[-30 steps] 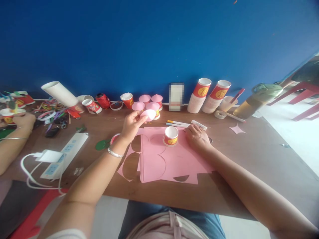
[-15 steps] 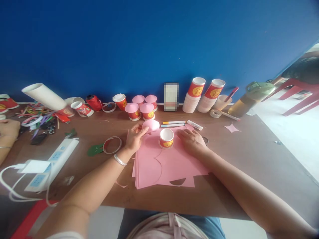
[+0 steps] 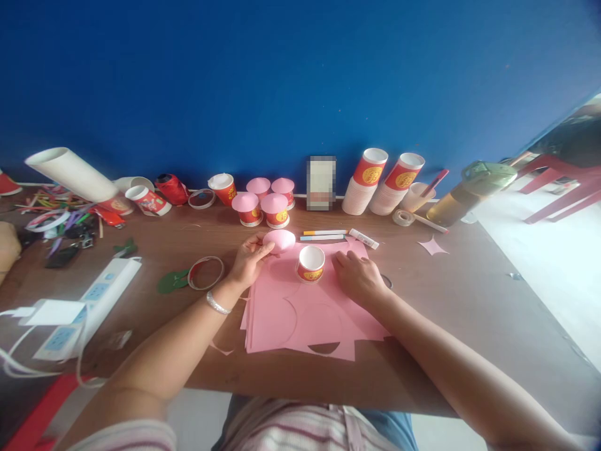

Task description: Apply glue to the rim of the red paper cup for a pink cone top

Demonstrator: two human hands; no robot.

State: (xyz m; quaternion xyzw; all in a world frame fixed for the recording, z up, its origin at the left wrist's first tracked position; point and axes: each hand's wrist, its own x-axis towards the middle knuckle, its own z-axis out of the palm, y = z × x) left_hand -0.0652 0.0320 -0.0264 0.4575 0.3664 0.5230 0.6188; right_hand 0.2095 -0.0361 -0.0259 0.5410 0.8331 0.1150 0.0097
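My left hand (image 3: pixel 248 260) pinches a pink paper cone (image 3: pixel 282 240) by its edge, thumb on top, above the back of a stack of pink paper sheets (image 3: pixel 270 326). A short red and white paper cup (image 3: pixel 310 270) stands mouth up on the stack, between my hands. My right hand (image 3: pixel 360 277) lies on the paper to the right of the cup, fingers stretched out and touching the sheet. Curved outlines and a cut-out hole show in the paper. Behind my left hand stand several red cups with pink cone roofs (image 3: pixel 274 203).
Markers (image 3: pixel 323 237) and a glue stick (image 3: pixel 364 238) lie behind the paper. Two cup stacks (image 3: pixel 359 195) and a tilted bottle (image 3: pixel 453 203) stand at the back right. Left are a tape ring (image 3: pixel 205 274), a power strip (image 3: pixel 94 300) and part of another person's hand (image 3: pixel 8 247).
The whole view has shifted slightly. My left hand still holds the cone, now tilted a little differently. My right hand has drawn slightly back, its fingers more bent.
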